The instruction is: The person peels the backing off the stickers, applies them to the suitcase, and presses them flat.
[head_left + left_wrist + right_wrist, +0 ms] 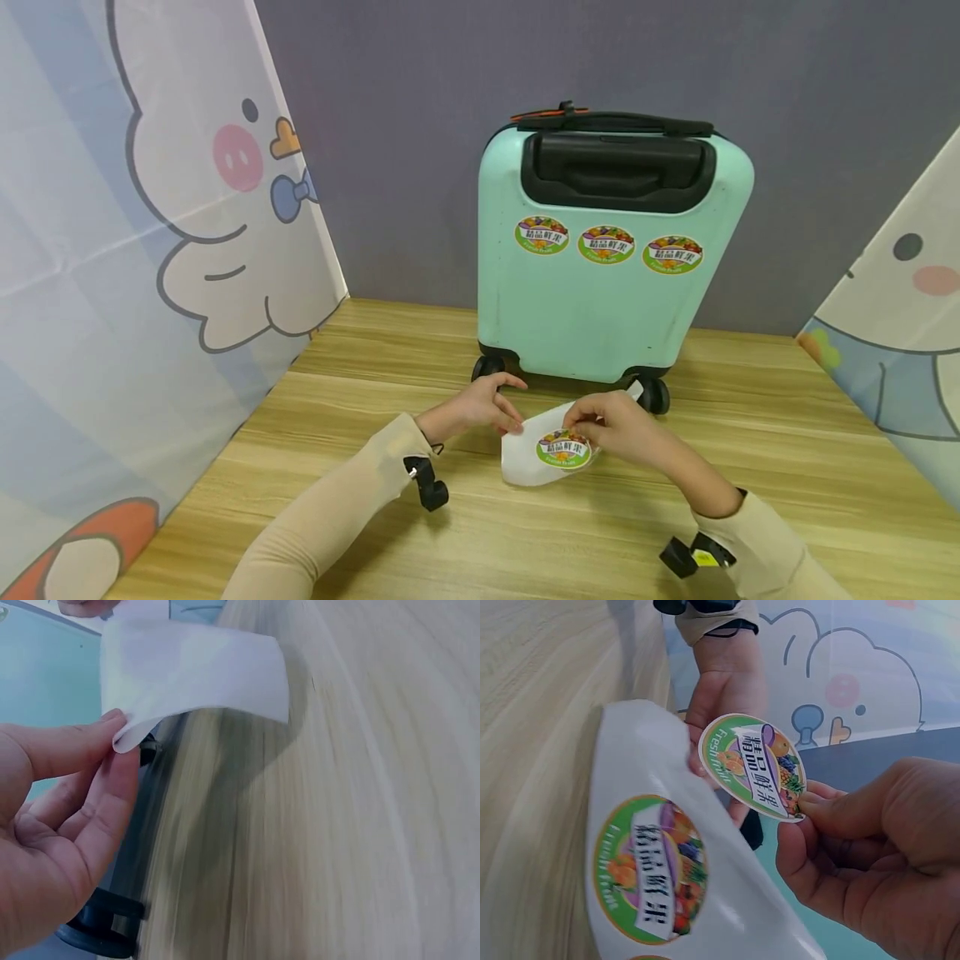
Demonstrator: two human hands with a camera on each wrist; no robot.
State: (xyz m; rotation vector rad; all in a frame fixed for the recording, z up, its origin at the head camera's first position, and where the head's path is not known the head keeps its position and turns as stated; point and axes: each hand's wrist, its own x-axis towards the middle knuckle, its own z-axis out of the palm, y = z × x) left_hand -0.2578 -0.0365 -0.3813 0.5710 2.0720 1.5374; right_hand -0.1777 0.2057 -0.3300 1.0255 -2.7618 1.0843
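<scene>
My right hand [618, 427] pinches the edge of an oval fruit sticker [744, 761] between thumb and fingers. The sticker stands off its white backing sheet [641, 735]. Another fruit sticker [651, 870] lies on that sheet, and the edge of a further one shows at the bottom of the right wrist view. With thumb and fingers my left hand [480, 407] pinches one edge of the sheet, which curls at the grip in the left wrist view. The sheet is held just above the table, in front of a mint-green suitcase [577, 317].
Three similar stickers [606, 244] run in a row across the upright suitcase, below its black handle recess [618, 167]. Its black wheels [655, 396] rest on the wooden table [420, 533]. A grey panel [390, 167] stands behind, and cartoon-printed cloths [67, 250] hang at both sides.
</scene>
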